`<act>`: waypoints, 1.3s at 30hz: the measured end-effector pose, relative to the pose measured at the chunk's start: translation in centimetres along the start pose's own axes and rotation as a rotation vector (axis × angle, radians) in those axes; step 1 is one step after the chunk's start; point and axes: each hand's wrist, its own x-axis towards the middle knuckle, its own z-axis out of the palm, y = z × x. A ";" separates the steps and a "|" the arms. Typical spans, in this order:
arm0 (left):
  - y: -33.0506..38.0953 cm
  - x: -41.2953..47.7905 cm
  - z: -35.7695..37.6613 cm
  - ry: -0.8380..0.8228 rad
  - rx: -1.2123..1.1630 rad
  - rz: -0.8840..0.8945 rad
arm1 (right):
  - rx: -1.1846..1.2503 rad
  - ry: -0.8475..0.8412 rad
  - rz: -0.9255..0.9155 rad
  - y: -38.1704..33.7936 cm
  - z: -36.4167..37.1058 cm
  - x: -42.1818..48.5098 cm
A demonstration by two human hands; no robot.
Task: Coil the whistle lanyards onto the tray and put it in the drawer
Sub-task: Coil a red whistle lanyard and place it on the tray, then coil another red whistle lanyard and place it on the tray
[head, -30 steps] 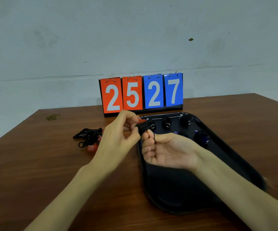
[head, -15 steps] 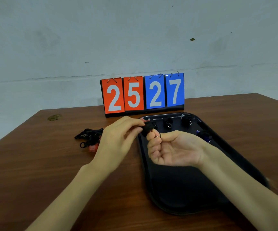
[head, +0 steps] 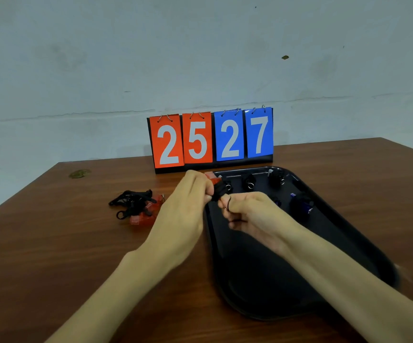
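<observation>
Where the brown wooden table (head: 52,256) meets the pale, stained wall (head: 126,58), its far edge runs behind everything, and its left edge slants away from me with a broad stretch of wood grain showing between it and my left forearm. The black tray (head: 262,280), smooth, with rounded corners and a raised rim, lies on the right half of the table under my right forearm; its near part shows bare, and its far rim sits just in front of the flip scoreboard (head: 211,139) with glossy red and blue cards reading 25 and 27. My left hand (head: 183,214) reaches forward, back upward, fingers pressed together and pinching the red whistle (head: 212,178) above the tray's far left corner. My right hand (head: 252,214) meets it from the right, palm turned toward me, fingers curled in, with a thin loop of the black lanyard (head: 221,190) round the forefinger; the rest is wound in a tight bundle against the whistle. Left of my hands, near but apart, a tangled pile (head: 138,206) of black cords and translucent red whistles lies on the wood. Along the tray's far end sit small coiled bundles (head: 248,181) with metal rings, and a blue one (head: 302,205) lies nearer its right rim.
</observation>
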 end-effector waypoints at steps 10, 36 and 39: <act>1.9 0.5 -0.5 -0.006 -0.682 -0.393 | -0.398 0.067 -0.096 -1.3 -1.2 -2.5; 1.0 -1.1 1.7 -0.256 -0.097 -0.124 | -0.932 0.336 -0.102 2.3 -2.6 -6.8; -1.6 0.5 -0.9 -0.107 0.002 -0.275 | -0.874 0.387 -0.205 0.7 -1.5 -5.2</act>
